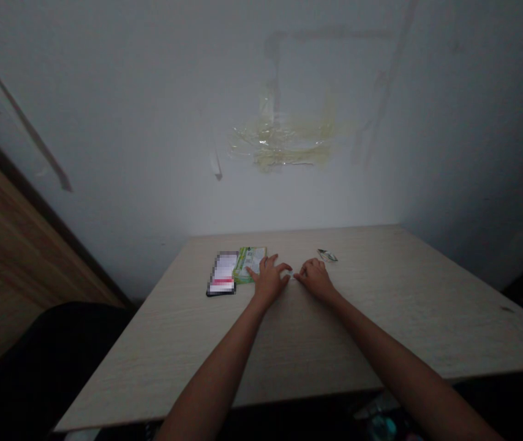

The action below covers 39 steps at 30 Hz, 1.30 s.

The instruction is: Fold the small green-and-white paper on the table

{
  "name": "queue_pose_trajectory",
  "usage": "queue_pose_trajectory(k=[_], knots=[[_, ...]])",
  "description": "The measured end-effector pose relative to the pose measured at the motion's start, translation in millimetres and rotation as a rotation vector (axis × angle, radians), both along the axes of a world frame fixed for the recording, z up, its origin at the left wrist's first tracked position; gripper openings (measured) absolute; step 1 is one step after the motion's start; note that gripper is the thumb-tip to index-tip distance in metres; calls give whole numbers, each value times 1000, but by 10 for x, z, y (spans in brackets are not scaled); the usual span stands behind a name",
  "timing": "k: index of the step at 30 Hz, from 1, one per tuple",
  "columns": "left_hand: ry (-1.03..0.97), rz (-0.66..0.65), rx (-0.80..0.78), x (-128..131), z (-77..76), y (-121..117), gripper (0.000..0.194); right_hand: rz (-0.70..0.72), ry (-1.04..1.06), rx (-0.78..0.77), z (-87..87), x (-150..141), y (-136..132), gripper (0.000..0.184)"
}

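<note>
My left hand [269, 280] lies palm down with its fingers spread. Its outer fingers rest on a green and white printed packet [244, 262], covering part of the right side. The thumb and index finger bend towards a small pale, see-through piece [291, 275] on the tabletop, with a gap between their tips. On the other side of that piece is my right hand [316, 279], fingers curled and thumb and index pinched at its edge. The piece is too small to make out its kind. Beyond the right hand lies a small leaf-patterned scrap [327, 255].
A phone [223, 275] with a lit, blurred-out screen lies left of the packet. The pale wooden table [188, 355] meets a wall [151, 153] bearing yellowed tape [284, 147]. A dark chair back [68, 331] stands at the left, by a wooden panel [8, 245].
</note>
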<state>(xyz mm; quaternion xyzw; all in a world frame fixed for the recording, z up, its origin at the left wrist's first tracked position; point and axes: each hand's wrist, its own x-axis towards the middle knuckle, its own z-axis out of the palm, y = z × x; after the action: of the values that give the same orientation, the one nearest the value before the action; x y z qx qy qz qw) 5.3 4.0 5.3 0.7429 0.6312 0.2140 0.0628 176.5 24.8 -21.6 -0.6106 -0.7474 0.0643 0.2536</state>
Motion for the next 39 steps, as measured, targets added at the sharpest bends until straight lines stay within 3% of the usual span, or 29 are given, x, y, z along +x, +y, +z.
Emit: queue_pose_trajectory(k=[6, 13, 30, 34, 39], knots=[[46, -63, -5, -54, -36, 31, 19, 51, 53, 39, -51, 50, 2, 22], [68, -151, 18, -92, -3, 11, 22, 208, 136, 77, 8, 117, -54, 15], [14, -126, 58, -46, -3, -87, 14, 202, 169, 96, 5, 140, 11, 16], [9, -104, 82, 2, 10, -102, 13, 240, 287, 85, 31, 134, 0, 16], [-16, -54, 64, 20, -3, -118, 14, 183, 538, 32, 35, 119, -49, 13]])
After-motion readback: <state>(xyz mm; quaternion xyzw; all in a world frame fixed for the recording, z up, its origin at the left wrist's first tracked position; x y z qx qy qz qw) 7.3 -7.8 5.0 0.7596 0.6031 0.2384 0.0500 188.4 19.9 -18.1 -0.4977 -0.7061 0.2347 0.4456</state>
